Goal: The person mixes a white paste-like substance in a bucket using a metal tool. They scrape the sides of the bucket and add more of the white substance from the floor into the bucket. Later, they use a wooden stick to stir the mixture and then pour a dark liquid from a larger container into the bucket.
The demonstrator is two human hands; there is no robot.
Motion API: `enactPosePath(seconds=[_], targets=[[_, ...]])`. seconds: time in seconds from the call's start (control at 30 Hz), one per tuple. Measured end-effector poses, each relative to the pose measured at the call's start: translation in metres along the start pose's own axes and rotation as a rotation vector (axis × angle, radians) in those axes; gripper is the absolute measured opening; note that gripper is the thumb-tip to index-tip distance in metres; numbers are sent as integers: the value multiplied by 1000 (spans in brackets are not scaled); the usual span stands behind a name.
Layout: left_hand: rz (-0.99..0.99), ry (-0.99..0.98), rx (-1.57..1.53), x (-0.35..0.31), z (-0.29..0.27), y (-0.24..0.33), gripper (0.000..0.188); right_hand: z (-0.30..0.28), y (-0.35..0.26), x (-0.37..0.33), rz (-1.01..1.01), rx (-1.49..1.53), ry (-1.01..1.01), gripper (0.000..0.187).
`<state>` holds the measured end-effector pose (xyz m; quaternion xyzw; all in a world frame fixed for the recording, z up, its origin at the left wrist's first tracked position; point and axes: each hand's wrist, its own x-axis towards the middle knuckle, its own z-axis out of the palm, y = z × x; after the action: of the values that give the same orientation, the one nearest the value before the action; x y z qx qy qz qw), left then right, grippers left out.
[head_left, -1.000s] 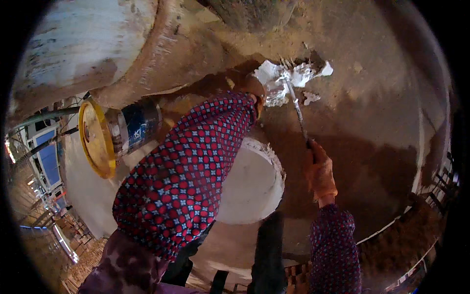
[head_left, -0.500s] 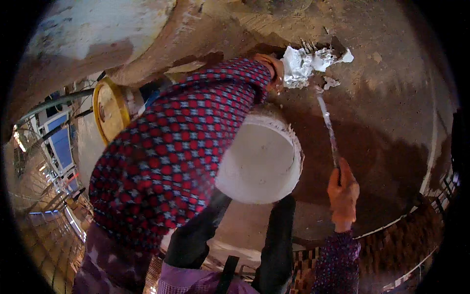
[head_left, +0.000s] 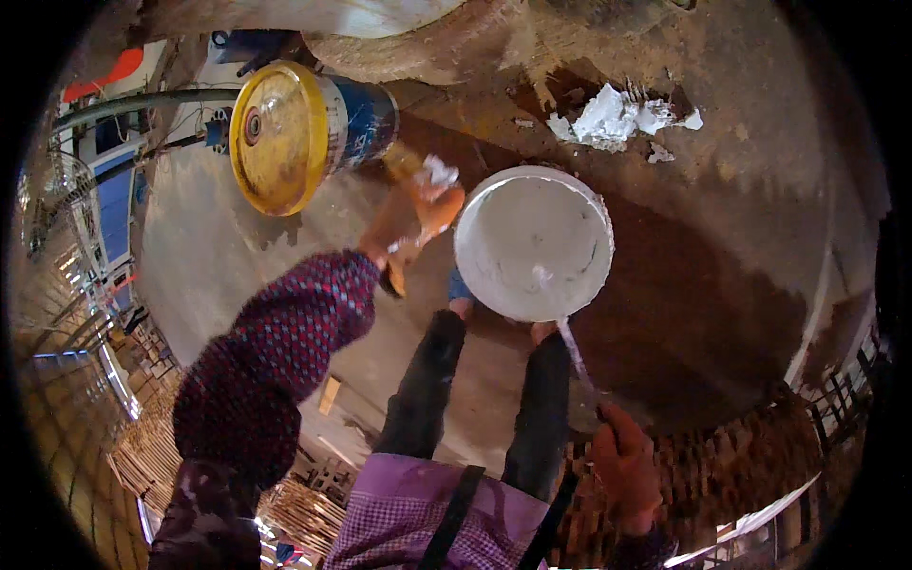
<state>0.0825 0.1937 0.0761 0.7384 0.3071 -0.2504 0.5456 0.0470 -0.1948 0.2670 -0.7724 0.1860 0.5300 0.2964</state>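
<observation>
A round white bucket (head_left: 537, 173) stands in front of my legs, its open top toward me and its inside coated white. My right hand (head_left: 627, 464) is closed around the near end of a thin stick (head_left: 577, 359) smeared with white. The stick's far end reaches over the bucket's near side. Left of the bucket, my left hand (head_left: 415, 218) is blurred by motion. White material (head_left: 439, 173) shows at its fingers, though whether they grip it is unclear. Beyond the bucket, a heap of white paste (head_left: 613, 119) lies at the foot of a brown, earthy surface.
A blue container with a yellow round end (head_left: 285, 138) lies on its side at the far left. Dark hoses (head_left: 142, 100) run beside it. Stacked wooden pieces (head_left: 722, 484) are at the near right, thin sticks (head_left: 161, 446) at the near left. A large pale rounded form fills the top.
My left hand has left the white heap and moved back toward me, left of the bucket. My right hand has come nearer, bringing the stick's tip from the heap to over the bucket.
</observation>
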Motion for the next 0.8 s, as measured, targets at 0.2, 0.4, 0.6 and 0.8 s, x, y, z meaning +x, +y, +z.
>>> enactPosePath(seconds=[0.2,0.4,0.6,0.8], targets=[[10,158,262,-56,29,-91,31,23,-26,26,-445,-614,256,29],[-255,461,205,-78,78,-84,46,-3,-100,44,-348,-1008,50,22],[-264,519,70,-77,89,-103,45,27,-147,85,-116,-962,-219,23],[-184,481,-40,-80,95,-115,42,49,-118,83,-234,-804,-114,25]])
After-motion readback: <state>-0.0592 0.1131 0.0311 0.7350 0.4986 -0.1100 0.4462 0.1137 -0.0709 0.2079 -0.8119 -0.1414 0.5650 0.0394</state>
